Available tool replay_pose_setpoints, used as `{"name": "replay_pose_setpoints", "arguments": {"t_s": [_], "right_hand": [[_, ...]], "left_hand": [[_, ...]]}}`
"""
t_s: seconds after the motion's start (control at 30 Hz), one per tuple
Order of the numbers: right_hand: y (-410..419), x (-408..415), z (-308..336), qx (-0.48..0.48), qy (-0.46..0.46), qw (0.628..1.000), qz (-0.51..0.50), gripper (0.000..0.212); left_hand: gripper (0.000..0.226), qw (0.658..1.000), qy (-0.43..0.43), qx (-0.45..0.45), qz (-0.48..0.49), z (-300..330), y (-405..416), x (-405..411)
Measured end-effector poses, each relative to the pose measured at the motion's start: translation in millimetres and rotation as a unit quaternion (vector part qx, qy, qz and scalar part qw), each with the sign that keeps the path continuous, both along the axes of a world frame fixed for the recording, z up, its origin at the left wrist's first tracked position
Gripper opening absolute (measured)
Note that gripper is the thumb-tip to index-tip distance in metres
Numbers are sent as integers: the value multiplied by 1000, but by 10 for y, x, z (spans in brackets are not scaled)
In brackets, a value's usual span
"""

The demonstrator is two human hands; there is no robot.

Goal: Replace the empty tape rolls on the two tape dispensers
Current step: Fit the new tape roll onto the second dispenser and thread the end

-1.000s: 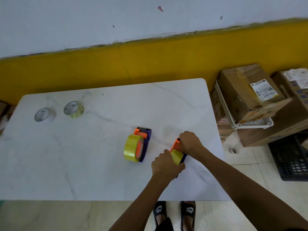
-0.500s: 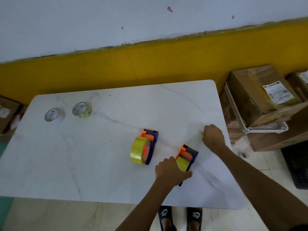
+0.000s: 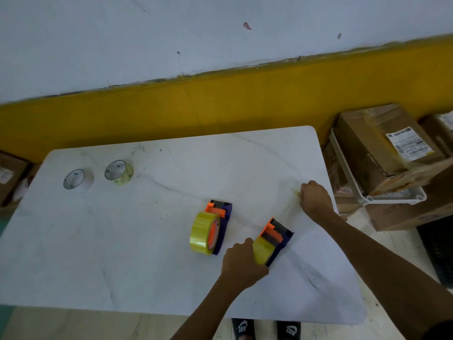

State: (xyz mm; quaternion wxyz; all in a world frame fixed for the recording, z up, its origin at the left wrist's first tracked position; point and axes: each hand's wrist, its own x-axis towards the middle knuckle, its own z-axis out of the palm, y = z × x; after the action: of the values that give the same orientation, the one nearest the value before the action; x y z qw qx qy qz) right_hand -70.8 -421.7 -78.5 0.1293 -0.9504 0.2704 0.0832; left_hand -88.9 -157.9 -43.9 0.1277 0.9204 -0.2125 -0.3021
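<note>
Left hand point(image 3: 241, 262) gripped yellow roll on near dispenser point(image 3: 274, 240), mid-bench point(image 3: 98, 253); right hand point(image 3: 315, 200) pinched tape end, drawn well away. Second dispenser point(image 3: 213, 228) beside it, already loaded. Two spent cores point(image 3: 98, 175) far left. Judged nearly done: threading left.

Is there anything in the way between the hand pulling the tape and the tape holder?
Nothing visible. Only bare white table lies between the right hand and the tape dispenser that the left hand holds. The other dispenser sits off to the side.
</note>
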Motion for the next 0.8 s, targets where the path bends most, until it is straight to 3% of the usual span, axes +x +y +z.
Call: {"name": "replay_pose_setpoints", "arguments": {"t_s": [0.2, 0.37, 0.43, 0.47, 0.57, 0.67, 0.8], "right_hand": [[-49, -148, 2, 91, 41, 995, -32, 25], [-88, -128, 398, 303, 58, 951, 20, 15], [-68, -138, 656, 426, 30, 904, 19, 5], [-55, -146, 784, 487, 15, 873, 29, 13], [3, -138, 1058, 692, -15, 721, -7, 50], [207, 3, 1259, 735, -89, 669, -57, 68], [404, 81, 1435, 800, -243, 538, -108, 40]], "left_hand": [[35, 995, 0, -103, -6, -17, 180, 68], [35, 980, -28, -196, 16, 212, 132, 138], [35, 971, -42, -231, 39, 411, 38, 180], [37, 966, -53, -246, 53, 525, -15, 205], [44, 947, -66, -297, 99, 901, -175, 289], [34, 931, -53, -344, 109, 1238, -314, 376], [34, 918, -44, -370, 132, 1570, -483, 475]]}}
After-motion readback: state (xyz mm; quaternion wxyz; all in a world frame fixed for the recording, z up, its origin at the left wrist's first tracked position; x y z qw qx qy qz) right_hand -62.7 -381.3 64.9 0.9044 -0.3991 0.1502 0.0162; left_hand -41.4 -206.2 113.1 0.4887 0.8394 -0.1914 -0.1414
